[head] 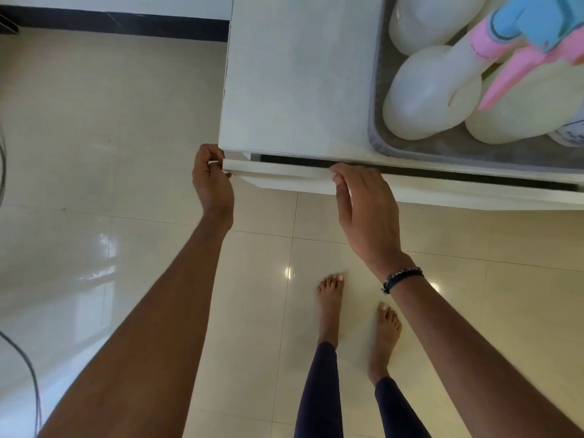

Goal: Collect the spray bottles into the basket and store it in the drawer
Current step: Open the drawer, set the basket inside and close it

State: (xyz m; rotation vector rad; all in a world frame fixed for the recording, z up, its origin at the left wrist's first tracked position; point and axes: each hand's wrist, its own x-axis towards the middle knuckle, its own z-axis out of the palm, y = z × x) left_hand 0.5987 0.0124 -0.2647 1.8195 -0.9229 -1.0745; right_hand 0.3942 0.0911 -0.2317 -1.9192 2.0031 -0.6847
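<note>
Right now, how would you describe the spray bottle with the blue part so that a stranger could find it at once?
Look at the white cabinet top, then at the grey basket on its right side. Several pale, translucent spray bottles stand in it. The one you want has a pink trigger and a blue nozzle cap on its head.

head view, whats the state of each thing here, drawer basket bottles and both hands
drawer: open only a crack, dark gap showing along its top edge
basket: on top of the cabinet, not in the drawer yet
spray bottles: in the basket, lying tilted against each other
left hand: grips the drawer front's left corner
right hand: fingers hooked over the drawer front's top edge
cabinet top: holds the basket at its right side
</note>
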